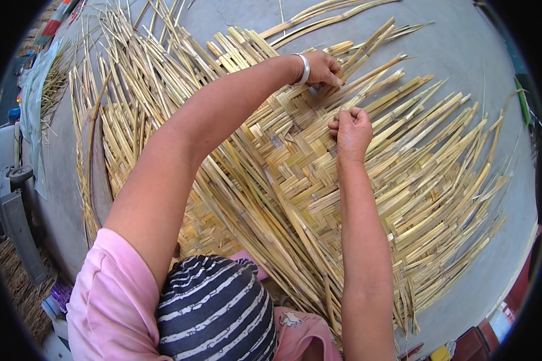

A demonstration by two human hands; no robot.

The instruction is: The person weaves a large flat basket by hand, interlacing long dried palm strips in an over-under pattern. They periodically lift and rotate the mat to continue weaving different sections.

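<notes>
A large woven mat of pale bamboo strips [295, 162] lies on the grey floor, with loose strip ends fanning out on all sides. My left hand [323, 67], with a silver bangle at the wrist, reaches across and presses down on strips near the mat's far edge. My right hand [350, 129] sits just below it, fingers curled and pinching a thin strip in the weave. Between my arms at the bottom is a rounded dark cloth with white stripes [214, 310]; pink sleeves show beside it.
Grey concrete floor [464, 48] surrounds the mat. More loose strips [90, 90] lie at the far left. A grey metal machine or cart [9, 198] stands at the left edge, with dry straw below it. Small coloured objects sit at the lower right edge.
</notes>
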